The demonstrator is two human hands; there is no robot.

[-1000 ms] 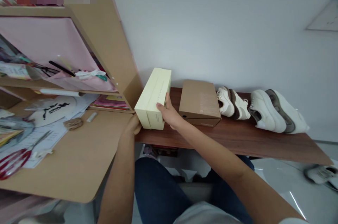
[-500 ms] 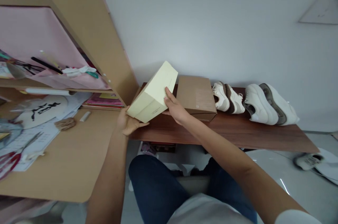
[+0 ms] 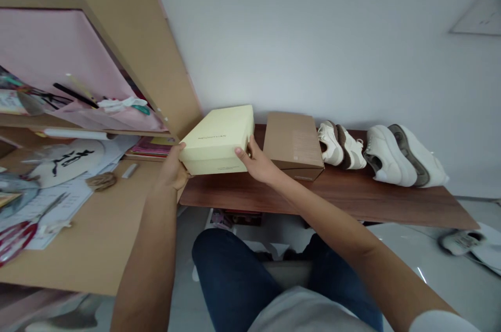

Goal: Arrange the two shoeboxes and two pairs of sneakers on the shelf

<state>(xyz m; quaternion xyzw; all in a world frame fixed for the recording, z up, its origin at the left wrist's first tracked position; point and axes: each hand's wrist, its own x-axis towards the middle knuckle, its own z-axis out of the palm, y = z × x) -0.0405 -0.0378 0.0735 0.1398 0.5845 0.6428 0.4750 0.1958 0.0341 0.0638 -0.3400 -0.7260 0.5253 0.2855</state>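
Observation:
A pale yellow shoebox (image 3: 219,136), its lid on and dark lettering across the top, is held between my two hands over the left end of a brown wooden bench (image 3: 250,193). My left hand (image 3: 176,167) grips the box's left front corner. On the opposite side, my right hand (image 3: 258,159) has its thumb on the front face and its fingers along the right side. Whether the box's underside touches the bench, I cannot tell. A brown cardboard box (image 3: 293,139) sits just right of my right hand.
White-and-brown sneakers (image 3: 342,146) and larger white shoes (image 3: 407,157) stand farther right on the bench. At left, a desk (image 3: 117,227) holds red-handled scissors (image 3: 23,235), twine (image 3: 100,180), papers and a lettered fan (image 3: 72,162). Another shoe (image 3: 462,241) lies on the floor at right.
The yellow shoebox has turned from steeply tilted to nearly level, its lettered lid now facing up. Both hands moved with it, slightly left, and kept hold.

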